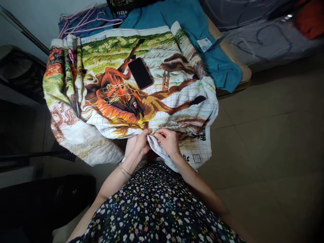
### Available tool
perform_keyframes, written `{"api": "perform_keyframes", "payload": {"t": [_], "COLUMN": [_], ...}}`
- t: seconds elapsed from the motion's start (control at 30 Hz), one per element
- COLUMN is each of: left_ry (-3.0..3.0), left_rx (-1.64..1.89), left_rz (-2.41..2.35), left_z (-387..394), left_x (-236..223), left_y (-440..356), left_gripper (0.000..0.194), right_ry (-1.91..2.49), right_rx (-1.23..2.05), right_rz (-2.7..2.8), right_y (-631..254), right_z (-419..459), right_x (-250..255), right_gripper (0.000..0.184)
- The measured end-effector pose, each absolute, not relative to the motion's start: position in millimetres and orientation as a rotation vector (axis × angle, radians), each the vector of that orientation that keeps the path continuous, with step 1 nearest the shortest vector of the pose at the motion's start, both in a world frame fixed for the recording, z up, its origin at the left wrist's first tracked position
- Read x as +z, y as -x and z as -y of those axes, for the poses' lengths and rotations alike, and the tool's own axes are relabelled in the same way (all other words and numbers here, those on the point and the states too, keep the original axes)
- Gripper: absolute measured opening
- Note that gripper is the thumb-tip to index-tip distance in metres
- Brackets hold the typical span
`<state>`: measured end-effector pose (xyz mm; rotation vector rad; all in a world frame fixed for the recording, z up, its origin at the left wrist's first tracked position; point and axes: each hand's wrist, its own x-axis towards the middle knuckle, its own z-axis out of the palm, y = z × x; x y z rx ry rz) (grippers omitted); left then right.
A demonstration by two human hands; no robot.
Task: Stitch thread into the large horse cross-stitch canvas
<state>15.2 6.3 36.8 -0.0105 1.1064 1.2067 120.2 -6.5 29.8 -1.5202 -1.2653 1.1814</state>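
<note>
A large cross-stitch cloth (177,98) with a partly stitched horse picture and a drawn grid spreads out before me. My left hand (142,143) is closed on its near edge, thumb on top, the cloth bunched there. Close beside it, my right hand (168,140) pinches its thumb and forefinger together at the cloth; whatever is between them is too small to make out. A thin pale loop of thread (160,121) lies just beyond the fingertips. Farther up, a loose tangle of yellow thread (115,96) rests on the horse's orange mane.
On the cloth lie a dark phone (140,73) and orange-handled thread snips (165,82). Pink hangers (86,22) and a teal cloth (167,15) are behind. Both cloth sides are rolled up. Tiled floor (243,145) shows at right, a dark seat (50,202) at lower left.
</note>
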Motion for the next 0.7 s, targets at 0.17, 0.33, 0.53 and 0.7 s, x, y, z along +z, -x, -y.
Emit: {"api": "perform_keyframes", "payload": {"t": [0.17,0.33,0.53,0.7], "left_ry": [0.007,-0.031,-0.065,-0.063], "left_rx": [1.210,1.217,1.213,1.272], "left_rz": [-1.078,-1.041,-0.989,-1.004], "left_z": [-5.3,-3.5,-1.1,1.4], "left_x": [37.0,35.8,41.4,36.4], "left_y": [-15.6,-14.9,-14.8,-11.9], "left_gripper": [0.022,0.021,0.021,0.037], "right_ry": [1.540,1.521,1.672,1.413], "right_rx": [1.275,1.216,0.944,1.053], "right_rz": [1.086,1.152,1.688,1.181], "right_y": [-115.7,-117.3,-112.8,-152.9], "right_z": [3.9,-4.9,-14.4,-30.1], "right_x": [29.6,39.4,50.6,74.6], "right_gripper": [0.019,0.025,0.007,0.022]}}
